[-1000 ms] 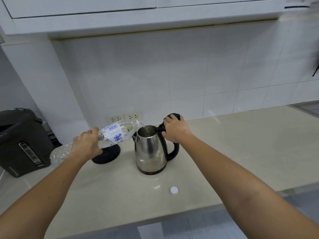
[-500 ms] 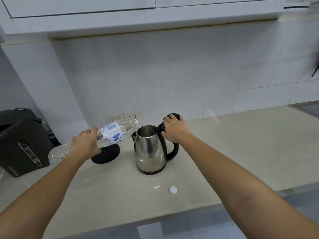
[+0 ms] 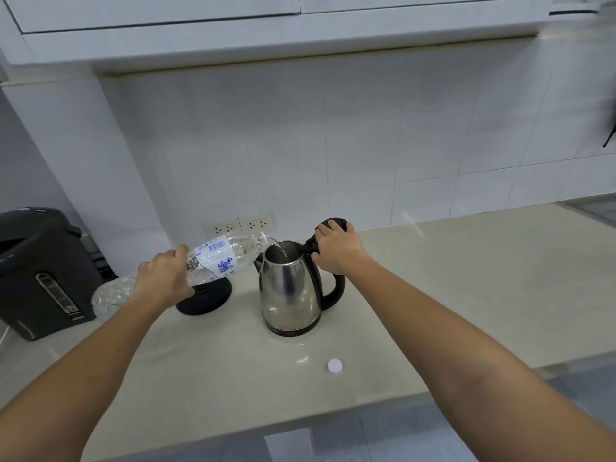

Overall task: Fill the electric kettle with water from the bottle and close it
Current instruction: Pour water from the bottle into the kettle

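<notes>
Bottle [image 3: 220, 261]: clear plastic, blue-printed label, long axis near level, mouth pointing right over kettle [image 3: 289, 291] opening; clasped round middle by left hand [image 3: 163, 281]. Kettle: steel, upright, mid-table [image 3: 466, 281], lid [image 3: 333, 228] tipped back under closed right hand [image 3: 336, 250]. Left of kettle, round black base [image 3: 206, 296]; far left, dark dispenser [image 3: 40, 271]. White cap [image 3: 334, 365] near, apart. Sockets [image 3: 240, 225] on tiled wall.
</notes>
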Action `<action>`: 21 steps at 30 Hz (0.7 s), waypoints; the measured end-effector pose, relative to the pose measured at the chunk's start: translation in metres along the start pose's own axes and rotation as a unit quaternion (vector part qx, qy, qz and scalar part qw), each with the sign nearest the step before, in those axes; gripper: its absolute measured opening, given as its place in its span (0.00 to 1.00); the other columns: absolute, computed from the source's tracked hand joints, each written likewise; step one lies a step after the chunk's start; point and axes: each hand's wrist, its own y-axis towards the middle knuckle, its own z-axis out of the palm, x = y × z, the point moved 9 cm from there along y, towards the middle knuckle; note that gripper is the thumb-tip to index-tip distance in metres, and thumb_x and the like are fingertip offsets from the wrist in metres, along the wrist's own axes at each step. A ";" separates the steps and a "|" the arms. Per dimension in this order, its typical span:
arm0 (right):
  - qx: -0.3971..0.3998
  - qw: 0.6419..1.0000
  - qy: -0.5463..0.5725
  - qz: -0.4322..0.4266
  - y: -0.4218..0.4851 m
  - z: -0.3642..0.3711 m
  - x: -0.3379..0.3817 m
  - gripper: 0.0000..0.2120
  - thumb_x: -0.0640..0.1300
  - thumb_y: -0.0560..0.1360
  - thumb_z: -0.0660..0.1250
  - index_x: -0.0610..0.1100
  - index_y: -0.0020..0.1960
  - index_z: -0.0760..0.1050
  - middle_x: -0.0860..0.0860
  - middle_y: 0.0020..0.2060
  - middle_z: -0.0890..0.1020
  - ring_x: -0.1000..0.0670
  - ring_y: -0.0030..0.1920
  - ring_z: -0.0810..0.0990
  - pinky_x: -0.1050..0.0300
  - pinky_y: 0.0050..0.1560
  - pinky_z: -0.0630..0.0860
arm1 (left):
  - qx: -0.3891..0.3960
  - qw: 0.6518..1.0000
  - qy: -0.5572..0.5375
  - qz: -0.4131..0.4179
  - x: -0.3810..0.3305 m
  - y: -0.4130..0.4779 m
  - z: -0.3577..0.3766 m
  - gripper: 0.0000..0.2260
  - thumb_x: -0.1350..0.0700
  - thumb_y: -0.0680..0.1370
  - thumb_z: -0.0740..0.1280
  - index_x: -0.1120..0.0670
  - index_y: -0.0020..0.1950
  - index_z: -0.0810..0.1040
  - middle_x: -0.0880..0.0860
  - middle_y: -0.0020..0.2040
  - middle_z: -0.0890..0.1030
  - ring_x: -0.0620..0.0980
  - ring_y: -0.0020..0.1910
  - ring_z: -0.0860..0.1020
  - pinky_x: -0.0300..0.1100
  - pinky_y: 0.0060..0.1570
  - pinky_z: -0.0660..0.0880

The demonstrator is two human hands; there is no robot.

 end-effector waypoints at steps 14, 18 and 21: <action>0.006 1.000 -0.001 0.000 0.000 0.001 -0.001 0.29 0.54 0.80 0.50 0.40 0.77 0.57 0.48 0.77 0.60 0.47 0.78 0.52 0.41 0.74 0.51 | 0.002 1.000 -0.007 -0.003 -0.001 0.000 -0.002 0.28 0.55 0.65 0.73 0.57 0.63 0.69 0.55 0.52 0.79 0.57 0.50 0.78 0.47 0.44 0.71; 0.004 1.000 0.000 0.001 0.001 0.001 -0.001 0.29 0.54 0.80 0.50 0.40 0.76 0.58 0.48 0.77 0.60 0.47 0.78 0.52 0.42 0.74 0.51 | 0.001 1.000 -0.005 -0.003 0.000 0.001 -0.003 0.28 0.55 0.65 0.73 0.57 0.63 0.69 0.55 0.52 0.79 0.56 0.50 0.78 0.47 0.45 0.72; 0.005 1.000 0.003 0.001 0.001 0.002 -0.001 0.29 0.54 0.80 0.50 0.40 0.76 0.57 0.48 0.77 0.60 0.47 0.78 0.52 0.42 0.75 0.51 | 0.000 1.000 -0.004 -0.003 0.002 0.001 -0.003 0.28 0.55 0.65 0.73 0.57 0.63 0.69 0.55 0.51 0.79 0.57 0.50 0.78 0.47 0.45 0.72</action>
